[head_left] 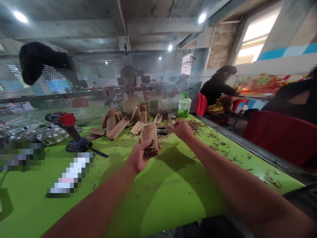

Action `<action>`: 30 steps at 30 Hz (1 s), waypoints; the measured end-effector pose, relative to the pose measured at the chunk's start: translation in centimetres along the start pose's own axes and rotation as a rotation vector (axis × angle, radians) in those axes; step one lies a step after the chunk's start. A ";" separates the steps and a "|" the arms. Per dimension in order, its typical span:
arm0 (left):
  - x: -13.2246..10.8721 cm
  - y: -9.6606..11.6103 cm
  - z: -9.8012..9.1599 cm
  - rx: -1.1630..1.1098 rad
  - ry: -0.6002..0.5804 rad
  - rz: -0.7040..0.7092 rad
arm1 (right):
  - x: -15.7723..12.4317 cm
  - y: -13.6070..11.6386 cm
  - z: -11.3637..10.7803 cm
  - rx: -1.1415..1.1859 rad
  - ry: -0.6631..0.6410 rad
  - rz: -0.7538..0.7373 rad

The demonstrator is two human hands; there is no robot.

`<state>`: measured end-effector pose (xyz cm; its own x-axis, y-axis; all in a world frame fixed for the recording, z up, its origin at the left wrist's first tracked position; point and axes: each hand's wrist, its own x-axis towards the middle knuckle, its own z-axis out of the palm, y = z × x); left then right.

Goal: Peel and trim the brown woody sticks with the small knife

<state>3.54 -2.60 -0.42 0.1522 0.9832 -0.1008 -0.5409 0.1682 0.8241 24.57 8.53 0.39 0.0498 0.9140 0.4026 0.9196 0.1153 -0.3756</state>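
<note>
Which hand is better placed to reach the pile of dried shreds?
Right, probably: the right hand is beside the dried shreds, with only something small and red at its fingers. The left hand is farther off, gripping a brown paper pouch.

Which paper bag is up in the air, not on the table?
The brown paper bag held in the left hand; the other paper bags all sit on the green table.

We have the paper sleeves lying on the surface. Left of the sleeves we see a cordless drill and, farther left, crumpled foil; right of them lie scattered plant clippings; behind them stand a plastic bottle, off to the right, and a perforated metal screen.
</note>
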 end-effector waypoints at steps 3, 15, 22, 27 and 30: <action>1.2 0.8 -0.7 -0.044 0.180 0.035 | -2.0 -2.9 0.5 -0.029 -0.080 -0.229; 1.5 0.7 -0.9 -0.031 0.228 0.022 | -5.0 -6.6 -0.1 -0.211 -0.257 -0.380; 0.7 1.1 0.3 0.030 0.158 0.028 | -4.4 -5.7 -0.5 -0.235 -0.184 -0.430; 1.0 0.8 0.4 0.061 0.110 0.016 | -3.5 -4.9 -0.2 -0.229 -0.137 -0.363; 0.6 0.3 0.7 0.089 0.104 -0.011 | -2.2 -3.8 0.2 -0.190 -0.091 -0.321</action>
<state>4.05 -2.04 0.13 0.0681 0.9842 -0.1637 -0.4637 0.1765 0.8682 20.85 6.18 0.79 -0.2795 0.8750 0.3953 0.9390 0.3349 -0.0775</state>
